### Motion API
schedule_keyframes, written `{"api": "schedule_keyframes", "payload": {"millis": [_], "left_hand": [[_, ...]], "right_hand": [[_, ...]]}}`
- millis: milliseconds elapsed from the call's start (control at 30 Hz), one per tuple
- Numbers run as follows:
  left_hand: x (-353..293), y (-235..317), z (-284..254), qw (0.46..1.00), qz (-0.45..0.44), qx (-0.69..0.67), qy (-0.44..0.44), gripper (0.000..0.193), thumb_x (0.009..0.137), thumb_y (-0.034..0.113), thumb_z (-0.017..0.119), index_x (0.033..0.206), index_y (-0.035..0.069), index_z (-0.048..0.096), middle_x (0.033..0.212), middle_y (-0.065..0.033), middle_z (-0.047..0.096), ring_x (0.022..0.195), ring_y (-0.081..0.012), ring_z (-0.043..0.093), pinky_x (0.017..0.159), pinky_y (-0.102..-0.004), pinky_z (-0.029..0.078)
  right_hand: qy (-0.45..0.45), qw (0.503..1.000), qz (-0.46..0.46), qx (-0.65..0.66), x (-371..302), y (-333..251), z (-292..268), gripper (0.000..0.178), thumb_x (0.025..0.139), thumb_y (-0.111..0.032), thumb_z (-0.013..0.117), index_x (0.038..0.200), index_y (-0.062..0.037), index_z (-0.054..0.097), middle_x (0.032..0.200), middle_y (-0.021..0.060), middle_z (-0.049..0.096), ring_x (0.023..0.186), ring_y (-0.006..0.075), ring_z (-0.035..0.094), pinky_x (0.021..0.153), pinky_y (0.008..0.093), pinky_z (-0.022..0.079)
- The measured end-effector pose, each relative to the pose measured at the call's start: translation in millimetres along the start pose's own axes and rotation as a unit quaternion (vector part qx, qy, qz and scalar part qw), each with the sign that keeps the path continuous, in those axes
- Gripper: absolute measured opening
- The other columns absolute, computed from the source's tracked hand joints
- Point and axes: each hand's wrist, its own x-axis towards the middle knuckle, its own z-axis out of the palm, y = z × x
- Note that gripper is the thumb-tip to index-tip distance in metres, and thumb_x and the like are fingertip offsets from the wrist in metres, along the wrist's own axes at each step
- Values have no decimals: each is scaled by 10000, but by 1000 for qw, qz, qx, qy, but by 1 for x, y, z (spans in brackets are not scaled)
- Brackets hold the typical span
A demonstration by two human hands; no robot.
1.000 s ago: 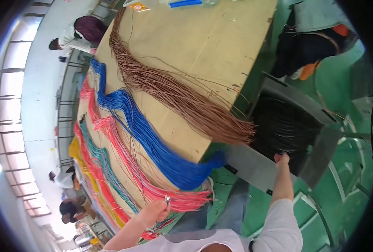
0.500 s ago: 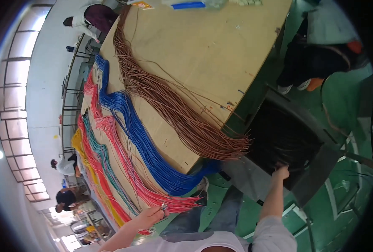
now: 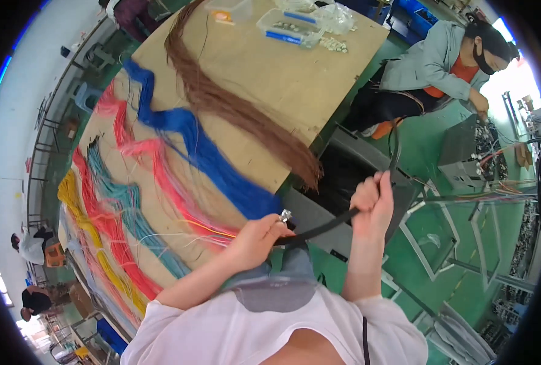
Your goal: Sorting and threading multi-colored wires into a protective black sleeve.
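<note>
A black sleeve-like tube [image 3: 326, 226] runs between my hands. My right hand [image 3: 372, 204] is closed round it, raised over the near side of the dark bin, and more of the tube loops up beyond that hand. Pinched fingers of my left hand [image 3: 259, 243] sit at the tube's other end, with a small shiny metal piece [image 3: 285, 216] showing at the fingertips. A few thin white and yellow wires [image 3: 212, 232] trail leftward from this hand over the pink wire bundle [image 3: 167, 176]. What exactly lies inside the left grip is partly hidden.
Blue [image 3: 191, 137], brown [image 3: 240, 112], teal [image 3: 130, 198] and yellow [image 3: 91, 228] wire bundles lie across the wooden table [image 3: 295, 79]. The dark bin [image 3: 310, 213] stands at its right edge. A seated co-worker [image 3: 425, 73] works beyond, near metal frames [image 3: 428, 243].
My right hand has come up out of the bin and now grips the black tube. My left hand has moved right and up, to the tube's other end.
</note>
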Motion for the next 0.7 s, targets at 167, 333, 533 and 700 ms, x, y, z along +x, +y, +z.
{"api": "schedule_keyframes", "payload": {"millis": [167,333,533,700], "left_hand": [[-56,-23,-43,998,-6,20,57,229,880,183,383,762,-1,446,613,-77,524,547,-133,489,514,-271,385],[-85,9,-63,986,35,-135,92,236,905,211,354,796,17,432,580,-27,465,493,-96,419,474,-215,350],[-120,12,-95,950,6,-297,90,244,914,216,338,790,35,445,616,4,473,522,-30,376,469,-170,316],[-138,11,-105,925,104,-365,-22,278,906,242,376,804,14,497,585,38,407,511,-19,303,463,-163,230]], "right_hand": [[-153,981,-21,119,-21,16,50,215,870,-196,447,725,-40,413,542,-24,243,457,62,268,393,181,272],[-226,913,-37,-338,-104,137,68,142,799,-107,529,689,-45,464,814,81,498,711,109,465,656,228,384],[-268,903,39,-333,-119,122,88,133,819,-147,496,742,-39,483,779,90,488,530,68,413,468,166,315],[-211,924,9,-318,-148,136,114,268,894,-270,393,778,-38,460,726,106,487,499,121,458,437,215,375]]}}
